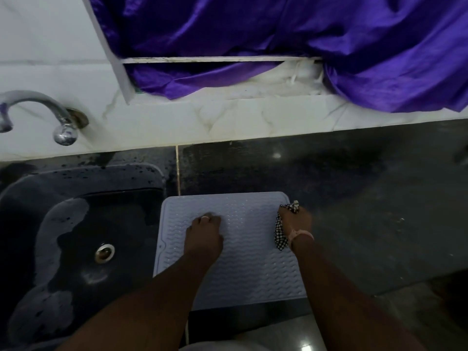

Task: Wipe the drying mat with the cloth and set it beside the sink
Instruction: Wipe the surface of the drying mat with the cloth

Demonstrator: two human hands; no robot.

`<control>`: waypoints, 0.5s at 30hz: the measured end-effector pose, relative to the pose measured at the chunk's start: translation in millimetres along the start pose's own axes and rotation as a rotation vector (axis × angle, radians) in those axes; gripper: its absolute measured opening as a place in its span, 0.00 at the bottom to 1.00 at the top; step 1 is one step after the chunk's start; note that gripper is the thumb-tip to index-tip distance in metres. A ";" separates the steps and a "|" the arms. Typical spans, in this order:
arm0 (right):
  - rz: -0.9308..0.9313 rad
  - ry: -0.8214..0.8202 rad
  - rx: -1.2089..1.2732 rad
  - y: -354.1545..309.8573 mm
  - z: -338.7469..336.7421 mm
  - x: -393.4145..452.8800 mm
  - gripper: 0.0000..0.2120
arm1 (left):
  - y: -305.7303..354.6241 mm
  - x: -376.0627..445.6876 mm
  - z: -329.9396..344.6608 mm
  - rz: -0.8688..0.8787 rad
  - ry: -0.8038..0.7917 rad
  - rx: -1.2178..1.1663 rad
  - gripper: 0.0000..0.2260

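A pale grey ribbed drying mat (243, 264) lies flat on the dark counter, right beside the black sink (83, 249). My left hand (203, 236) presses down on the mat's middle, its fingers resting on the surface. My right hand (295, 222) grips a bunched black-and-white checked cloth (279, 236) at the mat's right edge, near its far corner. Part of the cloth sticks out above the fist and part hangs below it.
A chrome tap (50, 115) reaches over the sink from the white tiled wall (228, 122). Purple fabric (304, 34) drapes over a white window ledge behind. The dark counter (367, 211) stretches to the right of the mat. The sink holds patches of water around its drain (104, 252).
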State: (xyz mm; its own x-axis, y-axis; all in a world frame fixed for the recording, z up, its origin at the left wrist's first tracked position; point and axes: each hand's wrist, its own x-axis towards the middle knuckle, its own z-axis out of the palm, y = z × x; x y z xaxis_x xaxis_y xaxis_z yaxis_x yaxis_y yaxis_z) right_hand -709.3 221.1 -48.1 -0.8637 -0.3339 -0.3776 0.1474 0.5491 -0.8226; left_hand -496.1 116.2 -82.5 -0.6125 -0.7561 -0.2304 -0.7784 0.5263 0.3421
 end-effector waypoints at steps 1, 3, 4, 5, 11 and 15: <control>-0.008 0.001 -0.023 0.8 -2.6 1.9 0.06 | 1.0 -0.1 1.1 -0.004 0.003 0.012 0.25; -0.029 0.012 -0.079 1.8 -5.1 7.6 0.07 | 2.3 0.6 1.5 -0.011 -0.004 0.030 0.25; -0.042 0.013 -0.115 2.2 -5.8 10.7 0.07 | 3.8 1.3 1.1 -0.017 -0.009 0.037 0.25; -0.048 0.004 -0.156 1.8 -6.1 12.8 0.07 | 5.6 2.1 0.7 -0.029 -0.012 0.036 0.25; -0.097 0.001 -0.353 6.0 2.0 22.7 0.09 | 14.6 6.1 0.0 -0.107 -0.017 -0.018 0.25; -0.185 -0.023 -0.588 5.9 12.3 24.8 0.11 | 13.1 10.6 -2.1 -0.124 -0.051 -0.036 0.25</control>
State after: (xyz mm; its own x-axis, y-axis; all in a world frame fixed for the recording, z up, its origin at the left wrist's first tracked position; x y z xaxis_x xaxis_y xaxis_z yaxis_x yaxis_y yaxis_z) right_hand -723.9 206.6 -67.5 -0.8381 -0.4768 -0.2651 -0.3001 0.8087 -0.5059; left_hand -512.5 114.3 -78.6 -0.5190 -0.7932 -0.3185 -0.8435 0.4152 0.3407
